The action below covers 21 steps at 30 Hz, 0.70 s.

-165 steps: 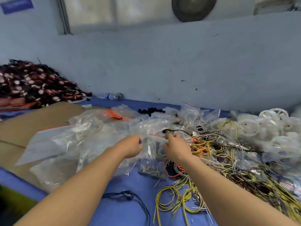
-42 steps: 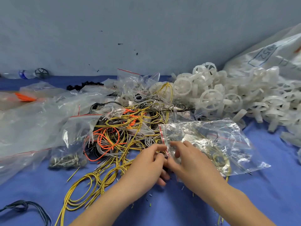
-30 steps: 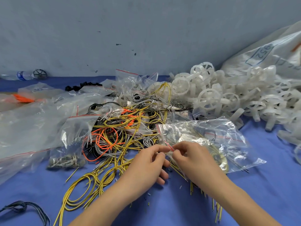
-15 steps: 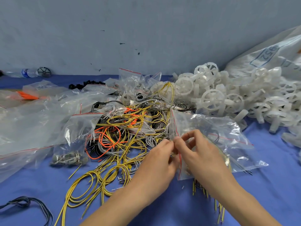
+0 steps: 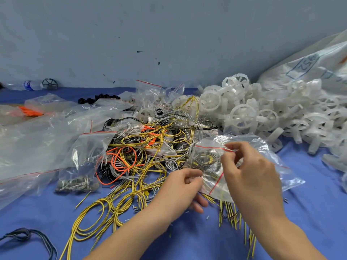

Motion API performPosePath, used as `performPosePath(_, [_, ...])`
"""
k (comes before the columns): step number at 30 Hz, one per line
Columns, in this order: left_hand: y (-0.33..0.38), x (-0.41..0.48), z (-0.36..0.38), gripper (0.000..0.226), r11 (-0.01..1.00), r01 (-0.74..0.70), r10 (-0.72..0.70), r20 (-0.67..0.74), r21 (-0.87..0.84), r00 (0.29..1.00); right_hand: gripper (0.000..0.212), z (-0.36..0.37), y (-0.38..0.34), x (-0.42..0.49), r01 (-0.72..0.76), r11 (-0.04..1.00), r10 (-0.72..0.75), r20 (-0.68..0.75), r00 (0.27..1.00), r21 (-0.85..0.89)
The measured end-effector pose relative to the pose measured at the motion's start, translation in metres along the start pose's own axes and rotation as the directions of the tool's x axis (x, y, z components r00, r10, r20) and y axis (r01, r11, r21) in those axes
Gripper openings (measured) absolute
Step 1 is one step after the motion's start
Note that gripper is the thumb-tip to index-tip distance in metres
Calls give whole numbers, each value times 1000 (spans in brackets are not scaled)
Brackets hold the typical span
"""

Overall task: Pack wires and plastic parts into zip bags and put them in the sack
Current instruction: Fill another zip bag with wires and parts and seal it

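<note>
Head view: the left hand (image 5: 180, 192) pinches the bag (image 5: 212, 171) by its near lip. The right hand (image 5: 249, 175) pinches the far lip, with wires (image 5: 203, 158) inside, beside its fingers.

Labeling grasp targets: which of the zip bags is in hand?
The zip bag right of the wire tangle, holding coiled yellow wires: left hand and right hand pinch its red-striped mouth. The other bags lie untouched at left and back.

zip bag (image 5: 208, 162): clear, red seal strip, mouth gaping, grey and yellow coils inside, held up, crumpled | wires (image 5: 146, 152): yellow, orange, grey and black tangle just left of it | plastic parts (image 5: 262, 117): white spoked wheels heaped behind | sack (image 5: 309, 66): white, slumped far right behind them
</note>
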State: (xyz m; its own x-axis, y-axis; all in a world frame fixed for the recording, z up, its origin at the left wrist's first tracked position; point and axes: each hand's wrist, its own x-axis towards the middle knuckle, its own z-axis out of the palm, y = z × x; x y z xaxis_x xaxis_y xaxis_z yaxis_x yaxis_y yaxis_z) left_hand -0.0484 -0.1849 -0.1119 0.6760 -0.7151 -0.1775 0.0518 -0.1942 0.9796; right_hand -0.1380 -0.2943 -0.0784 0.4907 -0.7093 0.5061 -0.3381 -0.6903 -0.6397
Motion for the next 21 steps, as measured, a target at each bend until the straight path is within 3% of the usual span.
performPosePath(7, [-9,-1,7,36,994,-62,55,81,88,995,10,7,-2,-5,78,995,-68,136,988,-69])
performPosePath(15, [-4,5,4,38,1000,20,-20,137,-4,990,12,-7,-16,-1,94,982,-65,-177,982,164])
performPosePath(18, [-1,4,5,37,999,37,-35,151,-10,988,12,-9,-18,-4,113,980,-85,-168,982,166])
performPosePath(21, [1,4,4,35,1000,20,-21,132,9,991,12,-3,-14,-10,155,987,-153,-53,987,28])
